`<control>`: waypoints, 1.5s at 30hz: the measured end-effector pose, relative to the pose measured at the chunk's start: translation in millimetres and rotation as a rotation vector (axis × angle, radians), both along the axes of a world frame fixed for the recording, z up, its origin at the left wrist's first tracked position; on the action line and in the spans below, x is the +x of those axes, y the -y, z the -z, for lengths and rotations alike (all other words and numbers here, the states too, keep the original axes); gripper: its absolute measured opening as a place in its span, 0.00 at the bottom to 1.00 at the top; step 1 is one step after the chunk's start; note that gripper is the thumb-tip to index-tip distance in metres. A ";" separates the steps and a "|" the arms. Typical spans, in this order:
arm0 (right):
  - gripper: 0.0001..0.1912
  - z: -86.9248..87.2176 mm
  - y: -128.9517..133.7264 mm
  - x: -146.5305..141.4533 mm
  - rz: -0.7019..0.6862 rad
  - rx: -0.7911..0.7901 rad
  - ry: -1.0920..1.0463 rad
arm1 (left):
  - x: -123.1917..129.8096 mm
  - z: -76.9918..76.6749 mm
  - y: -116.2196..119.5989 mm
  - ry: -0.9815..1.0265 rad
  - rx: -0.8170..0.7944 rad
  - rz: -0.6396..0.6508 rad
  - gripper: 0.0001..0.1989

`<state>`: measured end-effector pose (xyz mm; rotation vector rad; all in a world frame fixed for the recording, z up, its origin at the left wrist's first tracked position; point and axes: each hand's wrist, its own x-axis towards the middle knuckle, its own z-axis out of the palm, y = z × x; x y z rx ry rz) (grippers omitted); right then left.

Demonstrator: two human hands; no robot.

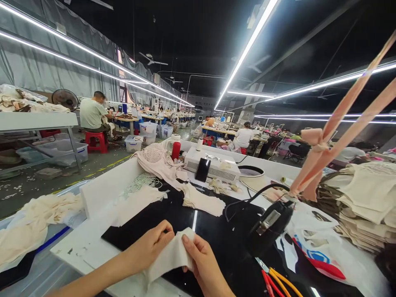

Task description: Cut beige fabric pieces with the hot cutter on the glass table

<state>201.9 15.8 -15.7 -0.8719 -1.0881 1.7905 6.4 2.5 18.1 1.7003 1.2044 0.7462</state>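
Here, hands: left hand (154, 244) and right hand (202, 264) both pinch one cream fabric piece (172, 257).
Bins: three clear plastic tubs (133, 144) far left, contents unclear.
Stack: folded cream garments (365, 206), right.

A garment factory floor: seated workers (93, 113) are sewing at long tables (148, 117) under strip lights (247, 45), fabric stacks (365, 202) piling right

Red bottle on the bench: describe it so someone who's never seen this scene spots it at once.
Start at the white bench with the black mat, then go to its far end, to the white box with vent slots. The red bottle stands upright just left of that box, behind the draped cream cloth. It is the only red thing at that end; everything around it is white or cream.
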 end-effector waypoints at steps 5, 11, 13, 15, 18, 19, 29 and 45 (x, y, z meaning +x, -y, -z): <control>0.31 3.9 3.9 2.6 -0.059 0.062 0.072 | 12.5 -1.0 11.4 0.322 -0.402 0.195 0.37; 0.32 8.8 10.2 4.7 -0.111 0.068 0.095 | 17.0 1.1 5.7 0.446 -0.462 -0.050 0.32; 0.32 11.1 13.7 8.7 -0.150 0.044 0.091 | 16.3 2.9 1.9 0.430 -0.445 -0.093 0.32; 0.33 14.5 17.5 12.6 -0.202 0.017 0.089 | 16.4 3.4 -0.4 0.415 -0.427 -0.117 0.32; 0.31 21.0 21.9 16.4 -0.252 -0.008 0.100 | 17.6 2.0 -1.5 0.381 -0.405 -0.140 0.32; 0.30 23.0 22.9 17.2 -0.257 -0.012 0.106 | 17.9 1.3 -1.6 0.366 -0.395 -0.140 0.32; 0.30 21.3 27.0 18.0 -0.257 -0.001 0.129 | 16.9 -1.0 -7.1 0.207 -0.262 -0.127 0.27; 0.30 17.9 22.6 39.1 0.036 -0.058 -0.089 | 20.3 -4.9 4.7 0.098 -0.225 0.177 0.26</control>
